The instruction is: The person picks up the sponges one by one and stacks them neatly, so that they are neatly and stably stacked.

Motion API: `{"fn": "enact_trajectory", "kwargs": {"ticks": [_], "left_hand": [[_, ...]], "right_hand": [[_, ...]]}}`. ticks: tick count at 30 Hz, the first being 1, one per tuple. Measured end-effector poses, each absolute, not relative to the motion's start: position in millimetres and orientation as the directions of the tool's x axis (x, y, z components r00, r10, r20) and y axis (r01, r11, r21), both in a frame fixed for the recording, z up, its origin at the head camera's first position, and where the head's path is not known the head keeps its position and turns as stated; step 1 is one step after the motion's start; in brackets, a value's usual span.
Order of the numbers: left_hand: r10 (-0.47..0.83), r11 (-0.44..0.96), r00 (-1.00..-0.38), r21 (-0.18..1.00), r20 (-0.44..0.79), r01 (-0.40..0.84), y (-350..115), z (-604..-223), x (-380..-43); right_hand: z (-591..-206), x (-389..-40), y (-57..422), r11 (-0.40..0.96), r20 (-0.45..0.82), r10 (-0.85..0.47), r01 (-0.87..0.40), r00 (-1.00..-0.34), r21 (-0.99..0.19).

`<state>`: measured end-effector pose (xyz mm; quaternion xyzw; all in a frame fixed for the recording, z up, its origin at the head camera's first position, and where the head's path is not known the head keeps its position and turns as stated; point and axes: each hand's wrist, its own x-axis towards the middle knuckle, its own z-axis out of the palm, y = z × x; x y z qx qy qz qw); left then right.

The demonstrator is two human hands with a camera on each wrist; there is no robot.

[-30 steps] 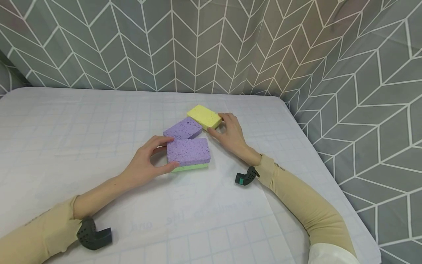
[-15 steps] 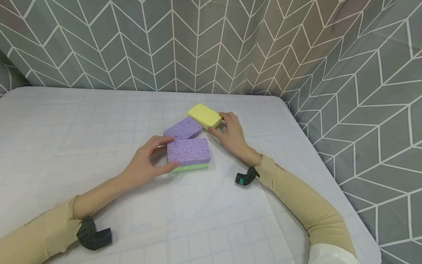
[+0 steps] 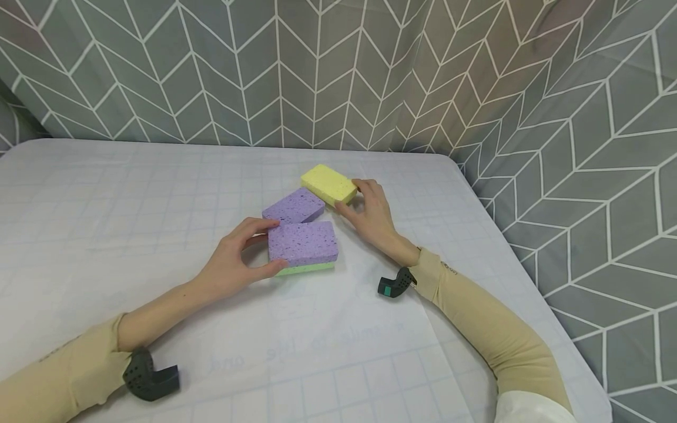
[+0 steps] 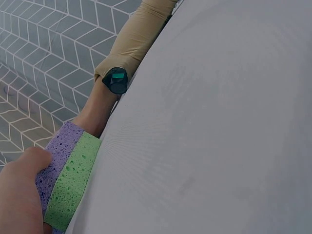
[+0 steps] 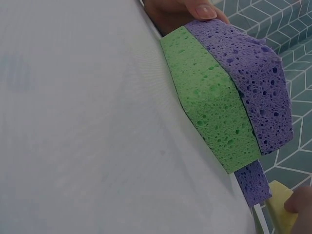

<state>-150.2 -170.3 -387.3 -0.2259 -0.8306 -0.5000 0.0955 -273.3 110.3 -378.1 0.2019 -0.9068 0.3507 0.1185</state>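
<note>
Near the table's middle a purple sponge [image 3: 302, 242] lies on a green sponge [image 3: 305, 268], its edges nearly lined up with it. My left hand [image 3: 233, 252] grips this pair at its left end, thumb on the near side and fingers at the far corner. Right behind it sits a second purple sponge [image 3: 293, 205], turned at an angle. Farther back, a yellow sponge [image 3: 328, 184] meets that one's corner. My right hand [image 3: 372, 216] pinches the yellow sponge's right end between thumb and fingers. In the right wrist view the green sponge [image 5: 209, 105] shows its long side.
A white cloth with faint grid lines covers the table [image 3: 158, 188]. Grey curtains [image 3: 296, 70] with white zigzag lines hang behind it and along the right. Dark wrist devices [image 3: 150, 376] sit on both forearms.
The yellow sponge has shifted very slightly back and to the right with my right hand. My left hand and the purple and green sponges have hardly moved.
</note>
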Motion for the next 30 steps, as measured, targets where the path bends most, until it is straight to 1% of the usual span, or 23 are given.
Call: {"fn": "enact_trajectory", "kwargs": {"ticks": [19, 30], "left_hand": [[0.284, 0.399, -0.882, 0.79, 0.377, 0.466, -170.3, -387.3, -150.4], [0.281, 0.394, -0.879, 0.788, 0.386, 0.473, -170.4, -387.7, -150.0]], "right_hand": [[-380.0, -272.9, 111.7, 0.648, 0.403, -0.287, -0.486, -0.869, -0.586], [-378.8, -271.2, 111.9, 0.633, 0.405, -0.291, -0.492, -0.867, -0.598]]}}
